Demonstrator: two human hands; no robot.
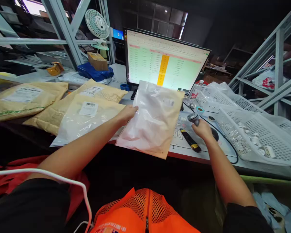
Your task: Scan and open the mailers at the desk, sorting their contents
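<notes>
My left hand point(127, 115) grips the left edge of a flat plastic mailing bag point(151, 119), white on one side and yellowish on the other, tilted up before the monitor. A small pale label shows near its upper right corner. In my right hand point(203, 130) is a grey handheld barcode scanner point(194, 117), its head pointing toward the bag. Just below the scanner, a black and yellow utility knife point(190, 140) lies on the printed desk mat point(178, 137). Left of the bag, another clear-and-yellow labelled package point(83, 113) rests on padded mailers.
A monitor point(145, 58) with a spreadsheet stands behind the bag. Yellow padded mailers point(48, 90) line the left side. White perforated baskets point(264, 129) holding small bottles fill the right. A plastic bottle point(196, 90) stands near the monitor; a cable curves over the mat.
</notes>
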